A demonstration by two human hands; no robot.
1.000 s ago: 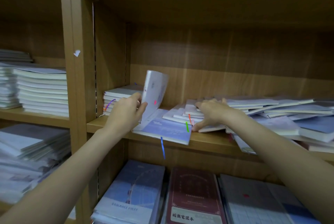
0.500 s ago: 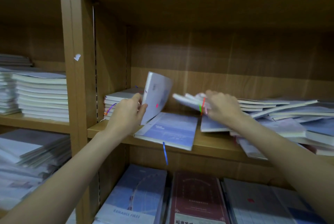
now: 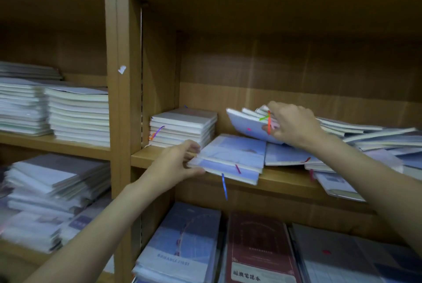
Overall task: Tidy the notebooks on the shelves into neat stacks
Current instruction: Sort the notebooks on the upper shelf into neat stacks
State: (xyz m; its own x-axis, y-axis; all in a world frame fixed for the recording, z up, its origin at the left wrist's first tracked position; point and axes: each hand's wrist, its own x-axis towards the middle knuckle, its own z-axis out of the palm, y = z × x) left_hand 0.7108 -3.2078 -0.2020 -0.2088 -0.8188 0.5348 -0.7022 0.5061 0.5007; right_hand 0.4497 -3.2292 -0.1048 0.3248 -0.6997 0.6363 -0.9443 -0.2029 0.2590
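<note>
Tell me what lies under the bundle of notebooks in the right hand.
Under the lifted bundle in the right hand lie flat pale-blue notebooks on the shelf. The hand hides the bundle's right end.

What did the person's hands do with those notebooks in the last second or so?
The left hand laid down the notebook it held upright and now grips the left edge of the two flat notebooks at the shelf front. The right hand gathered a bunch of notebooks from the messy pile and lifted it. The neat stack by the wall stayed put.
</note>
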